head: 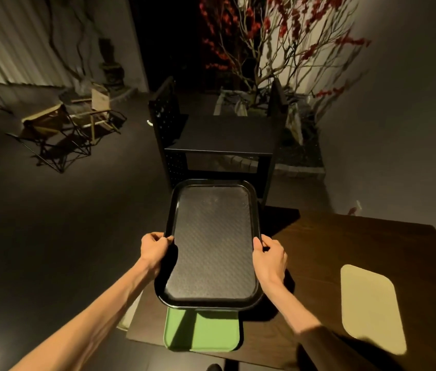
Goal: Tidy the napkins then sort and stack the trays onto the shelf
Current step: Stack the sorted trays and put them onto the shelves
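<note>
I hold a black tray (212,242) in the air with both hands, its long side pointing away from me. My left hand (153,247) grips its left rim and my right hand (269,254) grips its right rim. Below its near end a green tray (203,333) lies on the dark wooden table (358,242), partly hidden by the black tray. A pale yellow tray (370,309) rests on the table to the right. The black shelf unit (227,135) stands just beyond the black tray's far end, its top surface bare.
A planter with bare branches and red blossoms (278,44) stands behind the shelf by the wall. Folding chairs (69,127) sit on the dark floor at the left. A pale flat object (131,314) shows at the table's left edge.
</note>
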Tool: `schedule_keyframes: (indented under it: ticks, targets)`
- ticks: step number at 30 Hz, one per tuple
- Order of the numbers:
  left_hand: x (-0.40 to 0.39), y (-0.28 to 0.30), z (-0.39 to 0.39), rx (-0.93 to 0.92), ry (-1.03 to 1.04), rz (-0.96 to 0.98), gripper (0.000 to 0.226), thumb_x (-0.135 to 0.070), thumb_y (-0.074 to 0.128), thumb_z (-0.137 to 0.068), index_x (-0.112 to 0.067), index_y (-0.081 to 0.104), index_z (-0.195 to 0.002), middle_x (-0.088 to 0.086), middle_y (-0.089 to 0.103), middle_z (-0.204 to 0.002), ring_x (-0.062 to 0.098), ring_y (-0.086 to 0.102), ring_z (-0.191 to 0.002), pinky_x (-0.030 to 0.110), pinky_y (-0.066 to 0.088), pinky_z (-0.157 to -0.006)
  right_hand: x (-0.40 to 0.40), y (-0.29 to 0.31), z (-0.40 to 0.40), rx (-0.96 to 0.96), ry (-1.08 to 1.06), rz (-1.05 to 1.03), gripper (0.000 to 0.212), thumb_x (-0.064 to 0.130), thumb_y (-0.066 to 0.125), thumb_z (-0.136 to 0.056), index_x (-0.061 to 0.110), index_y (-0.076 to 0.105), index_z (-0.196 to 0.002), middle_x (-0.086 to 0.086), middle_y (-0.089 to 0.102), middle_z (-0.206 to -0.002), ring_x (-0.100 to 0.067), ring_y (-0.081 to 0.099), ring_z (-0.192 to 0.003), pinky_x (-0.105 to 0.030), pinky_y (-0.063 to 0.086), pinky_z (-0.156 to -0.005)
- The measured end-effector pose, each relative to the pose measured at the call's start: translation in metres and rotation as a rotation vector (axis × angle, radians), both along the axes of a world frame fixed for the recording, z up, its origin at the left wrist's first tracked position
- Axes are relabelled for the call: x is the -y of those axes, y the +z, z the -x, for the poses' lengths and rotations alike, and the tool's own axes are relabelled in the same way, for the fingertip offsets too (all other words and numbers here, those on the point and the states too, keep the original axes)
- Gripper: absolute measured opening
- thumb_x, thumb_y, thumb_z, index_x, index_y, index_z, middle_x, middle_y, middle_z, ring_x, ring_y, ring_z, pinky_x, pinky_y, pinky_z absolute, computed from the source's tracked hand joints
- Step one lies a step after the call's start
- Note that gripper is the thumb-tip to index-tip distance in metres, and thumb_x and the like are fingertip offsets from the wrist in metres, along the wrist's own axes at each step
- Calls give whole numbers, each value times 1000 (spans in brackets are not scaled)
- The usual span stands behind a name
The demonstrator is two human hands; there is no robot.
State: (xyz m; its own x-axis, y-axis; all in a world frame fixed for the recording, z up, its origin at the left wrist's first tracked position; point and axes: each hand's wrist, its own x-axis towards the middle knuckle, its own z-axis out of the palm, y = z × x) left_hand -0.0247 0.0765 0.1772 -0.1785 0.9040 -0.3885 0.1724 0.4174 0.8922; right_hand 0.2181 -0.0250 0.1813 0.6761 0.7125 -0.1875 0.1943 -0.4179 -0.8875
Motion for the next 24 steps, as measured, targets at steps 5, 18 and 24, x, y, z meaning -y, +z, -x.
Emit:
schedule_keyframes:
  ticks: [5, 18, 24]
  targets:
    - [-29, 5, -4, 52, -61, 18, 31, 6, 53, -90, -5, 54, -61, 5, 46, -49, 16, 42, -38, 24, 37, -48, -27, 8, -2, -63, -42, 45, 39, 33, 55, -97, 16, 58, -132, -3, 58, -130, -26, 40, -133, -45, 35, -108]
    - [-67, -6, -14, 186, 3, 68, 9, 4, 61, -90, 1, 70, -91, 13, 67, -72, 21, 63, -62, 25, 56, -58, -66, -17, -19, -336, -34, -10, 38, 14, 67, -90, 14, 62, -128, -1, 64, -126, -21, 58, -119, -43, 48, -104]
    - [-77, -18, -20, 299, 206, 92, 31, 3, 71, -84, 2, 63, -114, 19, 67, -93, 21, 64, -74, 29, 53, -66, -50, -29, -17, -830, 30, 49, 36, 22, 65, -92, 20, 59, -128, -2, 68, -117, -24, 64, -106, -48, 53, -94]
